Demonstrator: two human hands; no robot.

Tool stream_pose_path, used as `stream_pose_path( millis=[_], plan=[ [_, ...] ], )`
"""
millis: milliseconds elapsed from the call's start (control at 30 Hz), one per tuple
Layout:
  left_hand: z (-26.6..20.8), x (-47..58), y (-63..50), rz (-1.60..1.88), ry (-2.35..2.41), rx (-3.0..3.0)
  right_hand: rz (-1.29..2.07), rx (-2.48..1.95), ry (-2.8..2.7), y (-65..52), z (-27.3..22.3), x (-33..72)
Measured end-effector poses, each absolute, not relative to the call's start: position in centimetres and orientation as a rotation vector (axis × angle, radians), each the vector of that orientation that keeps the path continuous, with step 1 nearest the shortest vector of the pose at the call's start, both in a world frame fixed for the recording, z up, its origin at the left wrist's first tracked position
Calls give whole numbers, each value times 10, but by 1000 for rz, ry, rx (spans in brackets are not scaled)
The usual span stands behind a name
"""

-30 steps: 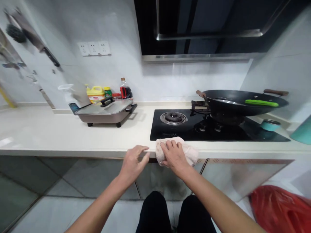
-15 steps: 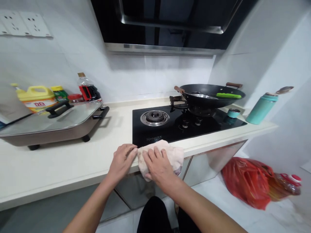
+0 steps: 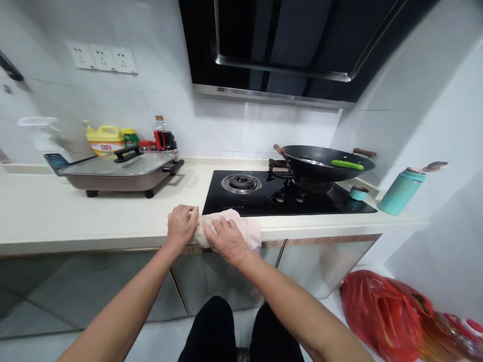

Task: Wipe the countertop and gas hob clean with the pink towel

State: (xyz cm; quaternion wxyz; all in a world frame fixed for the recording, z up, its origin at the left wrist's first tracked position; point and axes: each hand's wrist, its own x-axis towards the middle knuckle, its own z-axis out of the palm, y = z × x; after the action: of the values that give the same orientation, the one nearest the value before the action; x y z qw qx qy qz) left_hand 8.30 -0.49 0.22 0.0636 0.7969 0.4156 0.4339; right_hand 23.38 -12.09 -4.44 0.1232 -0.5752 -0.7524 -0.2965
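Observation:
A pale pink cloth [image 3: 249, 229] lies folded over the counter's front edge, along the near side of the black gas stove [image 3: 249, 203]. Pressed onto it from above is my right hand [image 3: 225, 240], fingers bent and gripping the fabric. My left hand [image 3: 182, 223] rests on the counter at the cloth's left end, its fingers curled in towards the thumb. Whether anything is pinched there is hidden. Beyond both hands is the bare left burner [image 3: 241, 183]. A black wok [image 3: 324, 163] with wooden handles sits on the right burner, holding a bright green handle [image 3: 347, 164].
To the left stands an electric pan [image 3: 116, 178] with a glass lid; bottles, among them a yellow jug [image 3: 107, 140], line the wall behind it. A turquoise flask [image 3: 403, 191] and its cap [image 3: 357, 193] are at right. A red bag [image 3: 381, 311] lies on the floor.
The view has turned left and shows more counter there. Both hands stay at the cloth, which appears shifted slightly left along the counter edge. My left fingers are more curled.

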Motion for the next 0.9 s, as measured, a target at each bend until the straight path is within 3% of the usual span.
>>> stream_pose_path(
  millis=[400,567,900],
  plan=[
    [16,85,-13,1140,1244,2402,-784,-1845,-2098,-233,-40,409],
    [15,91,-17,990,1142,2668,-803,-2013,-2013,-293,-52,514],
    [12,107,-18,1222,1496,2389,-974,-2403,-1496,-386,-86,671]
  ],
)
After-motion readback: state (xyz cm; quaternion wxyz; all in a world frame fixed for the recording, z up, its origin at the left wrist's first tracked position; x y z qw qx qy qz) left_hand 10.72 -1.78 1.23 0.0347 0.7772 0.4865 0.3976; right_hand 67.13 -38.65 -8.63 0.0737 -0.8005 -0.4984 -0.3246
